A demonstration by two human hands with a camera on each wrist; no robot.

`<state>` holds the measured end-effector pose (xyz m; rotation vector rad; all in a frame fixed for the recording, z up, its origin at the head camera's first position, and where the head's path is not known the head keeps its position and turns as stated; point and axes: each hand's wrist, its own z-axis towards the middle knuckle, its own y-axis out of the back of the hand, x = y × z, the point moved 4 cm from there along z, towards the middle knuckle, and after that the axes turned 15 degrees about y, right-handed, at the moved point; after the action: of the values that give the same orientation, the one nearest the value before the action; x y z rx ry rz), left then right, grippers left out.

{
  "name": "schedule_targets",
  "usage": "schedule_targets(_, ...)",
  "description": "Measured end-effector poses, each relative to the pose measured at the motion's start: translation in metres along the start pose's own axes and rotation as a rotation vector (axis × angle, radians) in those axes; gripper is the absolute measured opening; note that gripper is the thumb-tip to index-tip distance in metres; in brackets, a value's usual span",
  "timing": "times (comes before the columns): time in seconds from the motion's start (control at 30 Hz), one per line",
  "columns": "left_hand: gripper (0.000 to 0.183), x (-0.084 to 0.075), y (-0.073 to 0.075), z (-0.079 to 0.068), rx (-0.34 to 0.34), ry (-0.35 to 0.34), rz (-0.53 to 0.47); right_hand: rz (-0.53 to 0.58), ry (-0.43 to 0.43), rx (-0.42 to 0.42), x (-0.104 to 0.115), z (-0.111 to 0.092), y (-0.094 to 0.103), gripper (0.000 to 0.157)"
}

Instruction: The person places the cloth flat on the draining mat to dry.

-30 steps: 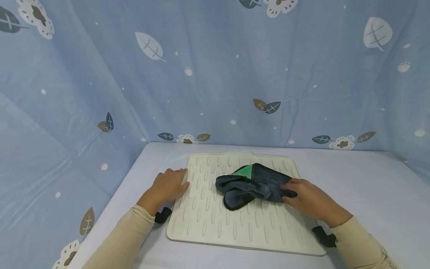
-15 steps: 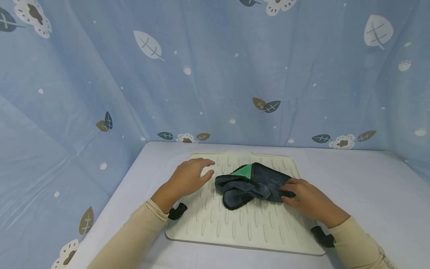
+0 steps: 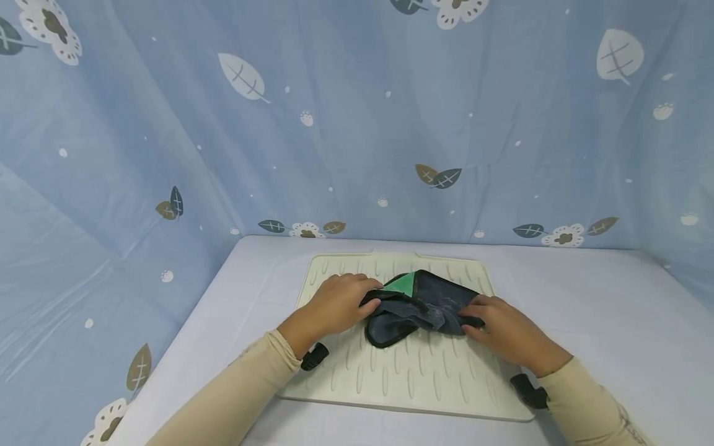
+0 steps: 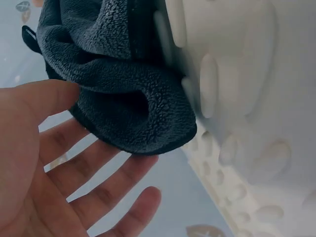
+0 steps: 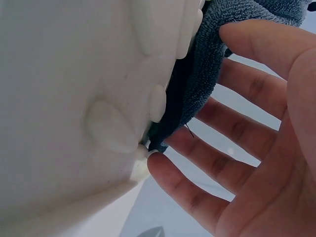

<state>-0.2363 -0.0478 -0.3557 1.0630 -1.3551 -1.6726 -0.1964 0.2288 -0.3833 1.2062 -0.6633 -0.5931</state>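
A crumpled dark blue-grey microfiber cloth (image 3: pixel 440 303) with black edging and a green corner patch (image 3: pixel 403 284) lies on a cream ribbed mat (image 3: pixel 385 390). My left hand (image 3: pixel 337 306) is at the cloth's left end, thumb in front of the edge and fingers behind it. In the left wrist view the plush folds of the cloth (image 4: pixel 143 118) bulge beside the thumb, with some fingertips hidden behind them. At the other end, my right hand (image 3: pixel 510 331) pinches the cloth (image 5: pixel 205 64) between thumb and fingers, close over the mat.
The mat lies on a table with a white cover (image 3: pixel 591 322). A blue curtain (image 3: pixel 357 124) printed with leaves and flowers hangs behind and along the left side. Black wrist straps (image 3: pixel 528 391) show below the beige sleeves (image 3: pixel 245 384).
My left hand has moved right from the mat's left edge to the cloth's left end and taken hold there. The right hand has stayed on the cloth, which lies nearly as before.
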Motion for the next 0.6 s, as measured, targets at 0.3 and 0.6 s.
schedule_targets(0.3,0.021,-0.0052,0.0016,0.0021,-0.098,-0.035,0.040,0.005,0.009,0.001,-0.0010,-0.0002,-0.0001,0.027)
schedule_targets(0.6,0.015,-0.0028,0.0063,0.0039,-0.187,-0.039,0.030,0.027,0.001,0.008,-0.0010,-0.0003,0.0008,0.027)
